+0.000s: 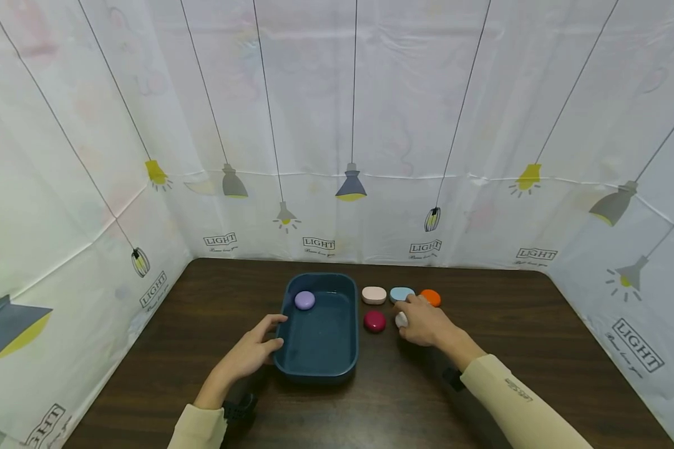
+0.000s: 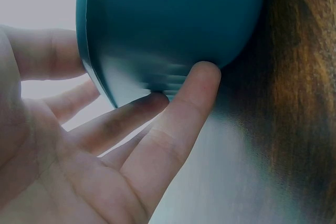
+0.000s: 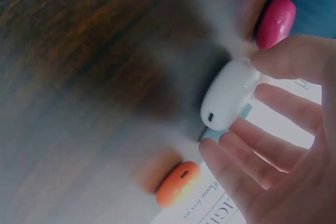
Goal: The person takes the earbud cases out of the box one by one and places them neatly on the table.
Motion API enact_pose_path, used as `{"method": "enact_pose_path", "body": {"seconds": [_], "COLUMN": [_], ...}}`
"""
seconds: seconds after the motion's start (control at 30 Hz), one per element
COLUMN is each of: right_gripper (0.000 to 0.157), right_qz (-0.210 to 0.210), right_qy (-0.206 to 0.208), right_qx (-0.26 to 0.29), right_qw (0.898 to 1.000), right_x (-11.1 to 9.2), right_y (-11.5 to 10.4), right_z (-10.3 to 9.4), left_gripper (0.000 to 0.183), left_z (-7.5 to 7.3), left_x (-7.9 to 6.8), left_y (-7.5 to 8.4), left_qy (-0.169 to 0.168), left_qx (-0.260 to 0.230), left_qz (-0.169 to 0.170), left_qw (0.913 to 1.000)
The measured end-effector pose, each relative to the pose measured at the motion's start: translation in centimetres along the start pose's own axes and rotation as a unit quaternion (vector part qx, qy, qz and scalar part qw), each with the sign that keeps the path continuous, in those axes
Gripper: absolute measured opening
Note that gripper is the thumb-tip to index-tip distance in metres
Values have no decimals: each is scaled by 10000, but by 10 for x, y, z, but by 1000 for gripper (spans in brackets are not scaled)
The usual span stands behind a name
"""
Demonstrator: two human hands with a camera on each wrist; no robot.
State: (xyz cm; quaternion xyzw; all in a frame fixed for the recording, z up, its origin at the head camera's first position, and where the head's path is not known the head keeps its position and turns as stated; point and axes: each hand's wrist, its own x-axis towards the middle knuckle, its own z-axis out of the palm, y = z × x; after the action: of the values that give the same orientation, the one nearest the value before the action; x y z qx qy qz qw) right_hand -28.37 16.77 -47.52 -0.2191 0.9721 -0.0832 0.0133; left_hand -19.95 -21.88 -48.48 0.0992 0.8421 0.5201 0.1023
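Observation:
My left hand (image 1: 251, 350) holds the left side of a dark blue tray (image 1: 317, 375), thumb and forefinger at its rim. In the left wrist view, the other fingers press the outer wall of the tray (image 2: 173, 19). A lilac oval case (image 1: 304, 300) lies inside the tray, towards its back left corner. To the tray's right, my right hand (image 1: 427, 322) pinches a white earbud case (image 3: 228, 95) between thumb and fingertips; a small dark port slot shows at its end. Left of that hand sits a dark red case (image 1: 374, 321).
Behind the right hand, a pale pink case (image 1: 374, 295), a light blue case (image 1: 401, 294) and an orange case (image 1: 430, 297) form a row on the dark wooden table (image 1: 230, 290). A white curtain (image 1: 382, 218) printed with lamps hangs around the table's back and sides.

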Motion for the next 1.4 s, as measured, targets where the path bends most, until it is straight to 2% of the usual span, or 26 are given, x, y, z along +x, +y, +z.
{"method": "enact_pose_path", "body": {"seconds": [0.2, 0.4, 0.73, 1.07, 1.27, 1.4], "right_gripper": [32, 23, 28, 28, 23, 23], "right_qz": [-178, -368, -442, -383, -625, -817], "right_qy": [320, 517, 685, 824, 1034, 1095], "right_qx": [-34, 31, 289, 401, 593, 518], "right_qw": [9993, 9980, 9963, 9951, 9909, 9893], "right_x": [-5, -3, 10, 15, 19, 25], "right_y": [-2, -15, -39, -59, -78, -88], "right_z": [-8, -20, -37, -47, -52, -53], "left_gripper": [43, 42, 45, 44, 43, 43], "left_z": [1, 1, -1, 0, -1, 0], "left_x": [0, 0, 0, 1, 1, 2], "left_y": [1, 2, -2, 1, 0, -1], "left_qy": [-11, 1, 9, 20, 8, -16], "left_qx": [4, -41, 15, 34, 12, 13], "left_qz": [-9, -18, -57, -67, -80, -65], "left_qw": [10000, 10000, 10000, 10000, 10000, 10000]}}
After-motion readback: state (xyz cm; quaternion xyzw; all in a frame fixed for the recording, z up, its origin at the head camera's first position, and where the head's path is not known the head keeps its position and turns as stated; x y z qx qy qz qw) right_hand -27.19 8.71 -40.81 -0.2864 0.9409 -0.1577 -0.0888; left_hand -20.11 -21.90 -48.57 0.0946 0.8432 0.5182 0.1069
